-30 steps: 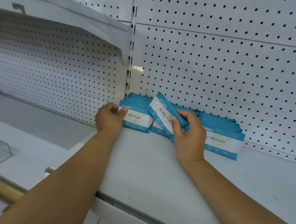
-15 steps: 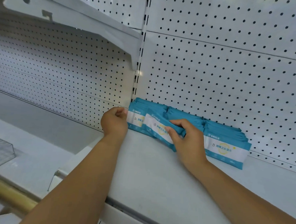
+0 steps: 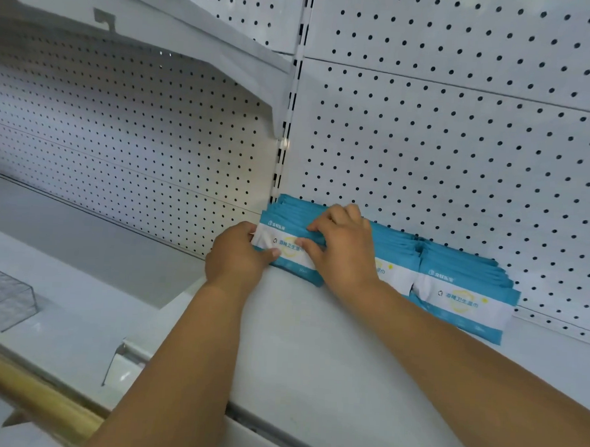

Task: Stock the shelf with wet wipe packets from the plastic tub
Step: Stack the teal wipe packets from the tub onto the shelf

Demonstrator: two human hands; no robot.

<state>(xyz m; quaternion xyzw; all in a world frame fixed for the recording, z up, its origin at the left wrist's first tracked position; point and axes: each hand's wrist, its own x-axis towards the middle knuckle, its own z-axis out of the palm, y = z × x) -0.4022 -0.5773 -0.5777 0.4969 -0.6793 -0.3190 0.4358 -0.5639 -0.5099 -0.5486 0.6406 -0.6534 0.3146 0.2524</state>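
The left hand point(image 3: 237, 259) pinches the end of the left stack of wet wipe packets point(image 3: 287, 212), which stands on the shelf point(image 3: 313, 361) against the pegboard point(image 3: 427, 145). The right hand point(image 3: 345, 251) clasps the stack's top. The packet it held tilted half a second ago now sits flush. The right stack point(image 3: 464, 300) reads 酒精卫生湿巾; its brand line is unclear.

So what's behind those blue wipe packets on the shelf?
A white pegboard wall rises behind the packets. More packets stand behind the front ones, only their blue top edges showing. The wall's foot is hidden by them.
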